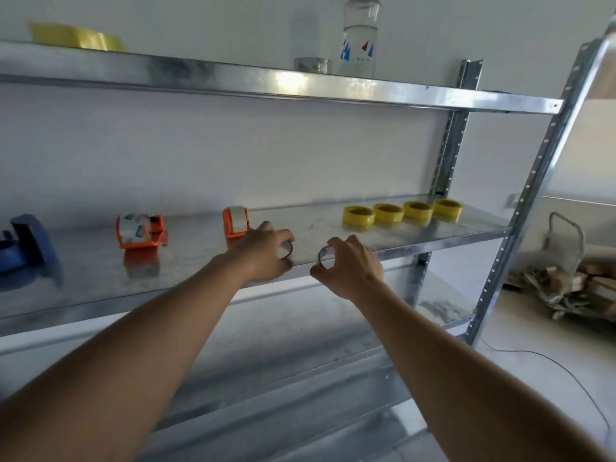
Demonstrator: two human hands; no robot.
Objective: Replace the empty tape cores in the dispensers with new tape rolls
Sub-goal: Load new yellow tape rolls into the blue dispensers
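Note:
Both my hands reach over the front edge of the middle metal shelf (pixel 416 236). My left hand (pixel 266 253) curls around a thin empty tape core (pixel 286 250), and my right hand (pixel 350 266) pinches a second empty core (pixel 324 254). Just behind my left hand stands an orange dispenser (pixel 236 222) with a pale core in it. Further left sits another orange dispenser (pixel 141 231) holding a printed core, and a blue dispenser (pixel 26 250) at the far left. Several new yellow tape rolls (pixel 401 212) lie in a row at the right end of the shelf.
The upper shelf (pixel 366 86) carries a clear bottle (pixel 360 41), a clear tape roll (pixel 312 65) and yellow material (pixel 76 36) at the left. Perforated uprights (pixel 520 211) frame the right side. A pile of wood scraps and rope (pixel 566 281) lies on the floor at right.

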